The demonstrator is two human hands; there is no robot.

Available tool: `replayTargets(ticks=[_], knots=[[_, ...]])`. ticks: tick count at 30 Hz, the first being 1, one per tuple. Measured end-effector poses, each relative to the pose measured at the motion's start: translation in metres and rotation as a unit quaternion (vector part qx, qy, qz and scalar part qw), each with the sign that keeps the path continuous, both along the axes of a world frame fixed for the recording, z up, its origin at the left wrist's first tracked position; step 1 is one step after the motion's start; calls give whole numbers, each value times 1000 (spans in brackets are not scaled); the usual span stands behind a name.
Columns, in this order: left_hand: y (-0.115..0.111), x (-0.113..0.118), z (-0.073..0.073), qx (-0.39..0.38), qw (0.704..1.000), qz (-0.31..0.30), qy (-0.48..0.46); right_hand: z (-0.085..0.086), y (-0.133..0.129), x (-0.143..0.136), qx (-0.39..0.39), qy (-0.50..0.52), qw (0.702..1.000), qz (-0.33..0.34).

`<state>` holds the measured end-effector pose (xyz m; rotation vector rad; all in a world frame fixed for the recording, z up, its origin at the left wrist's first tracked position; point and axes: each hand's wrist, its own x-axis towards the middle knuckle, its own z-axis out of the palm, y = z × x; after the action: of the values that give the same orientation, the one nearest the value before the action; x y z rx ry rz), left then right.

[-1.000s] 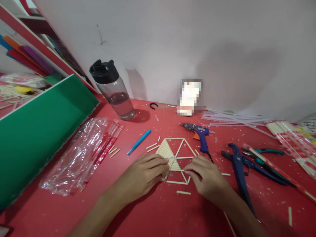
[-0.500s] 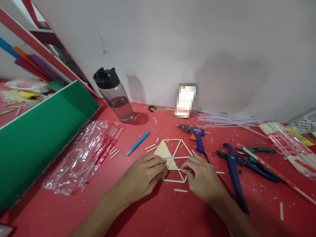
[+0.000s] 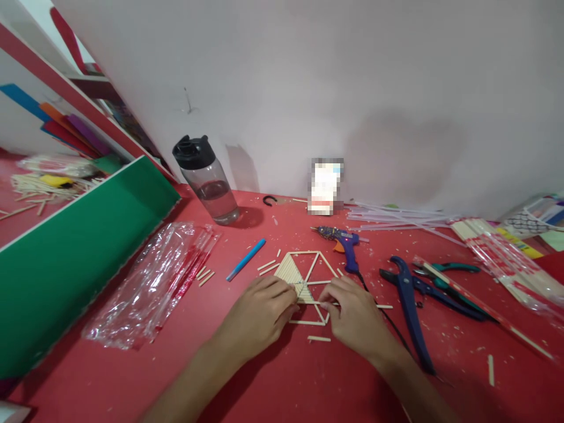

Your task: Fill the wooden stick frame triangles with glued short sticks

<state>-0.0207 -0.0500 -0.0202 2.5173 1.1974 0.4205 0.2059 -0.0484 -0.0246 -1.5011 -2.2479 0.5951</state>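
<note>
A hexagonal frame of wooden sticks (image 3: 312, 272) lies flat on the red table, with spokes meeting at its middle. Its upper-left section is filled with sticks side by side, and more fill part of the lower section. My left hand (image 3: 267, 308) is closed at the frame's left side, its fingertips at the left end of a long wooden stick (image 3: 384, 306). That stick crosses the lower section and runs out to the right under my right hand (image 3: 355, 310), whose thumb and fingers pinch it. My fingers hide parts of the frame's left and right corners.
A glue gun (image 3: 343, 241) lies behind my right hand, its cord running forward. Blue cutters (image 3: 409, 317) and green-handled pruners (image 3: 458, 268) lie right. Left are a blue pen (image 3: 245, 259), plastic wrappers (image 3: 141, 282), a bottle (image 3: 211, 188) and a green board (image 3: 88, 258). Short stick pieces lie about.
The camera view has shifted slightly, moving the whole scene a little. Both hands keep nearly the same grip and place at the frame, with the right fingers slightly closer to the left.
</note>
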Motion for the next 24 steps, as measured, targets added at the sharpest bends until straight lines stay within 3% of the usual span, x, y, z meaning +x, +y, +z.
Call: replayTargets(ticks=[6,17,24], knots=[[2,15,3,53,997,19,50,3,-1,-2,-11,-18,1000,-3],[0,25,9,48,995,37,78,7,-1,-2,-7,-16,1000,10],[4,18,-15,32,995,24,-95,8,-2,-1,-12,-13,1000,21]])
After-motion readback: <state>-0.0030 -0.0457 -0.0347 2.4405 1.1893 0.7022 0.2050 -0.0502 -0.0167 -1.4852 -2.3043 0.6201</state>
